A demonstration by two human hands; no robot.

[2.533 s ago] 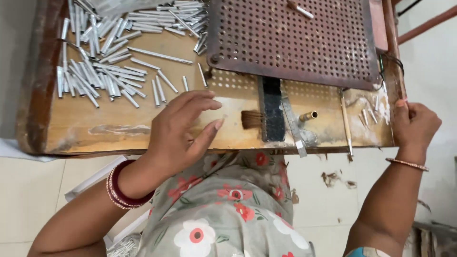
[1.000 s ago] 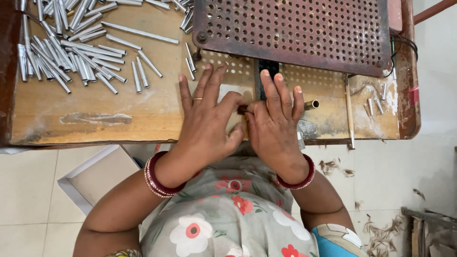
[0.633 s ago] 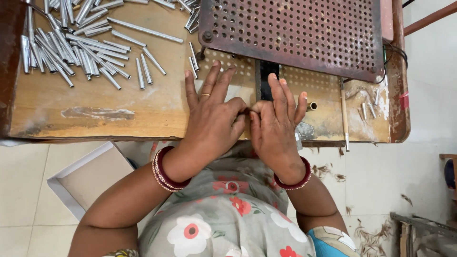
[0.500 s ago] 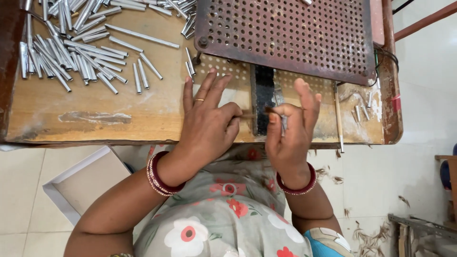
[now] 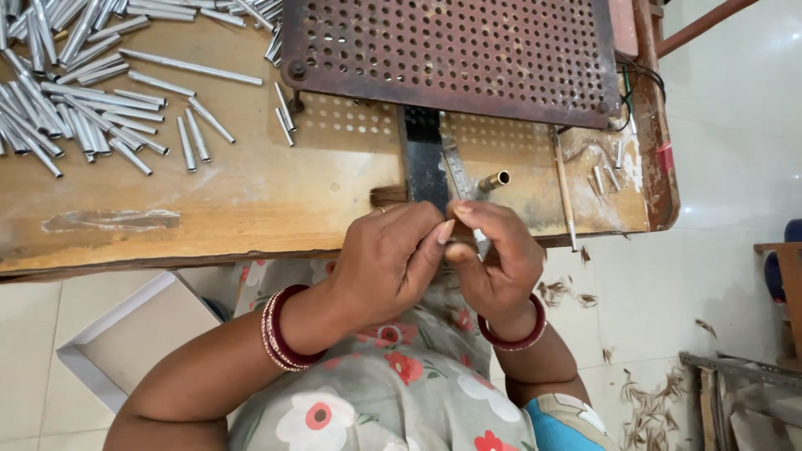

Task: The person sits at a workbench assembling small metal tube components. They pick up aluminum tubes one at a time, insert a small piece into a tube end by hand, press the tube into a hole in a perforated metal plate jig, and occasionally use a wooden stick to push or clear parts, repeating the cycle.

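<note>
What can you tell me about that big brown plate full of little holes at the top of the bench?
The perforated metal plate is a flat, roughly rectangular sheet, rusty reddish-brown, pierced by even rows of small round holes. Bolts show at its near corners. It lies level over the far part of the wooden bench, and a paler perforated strip shows from under its near edge. A few silver metal tubes lie against its left edge. Neither hand touches it.

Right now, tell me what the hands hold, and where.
Both hands, left and right, pinch something small between fingertips at the table edge; what it is cannot be told.
</note>
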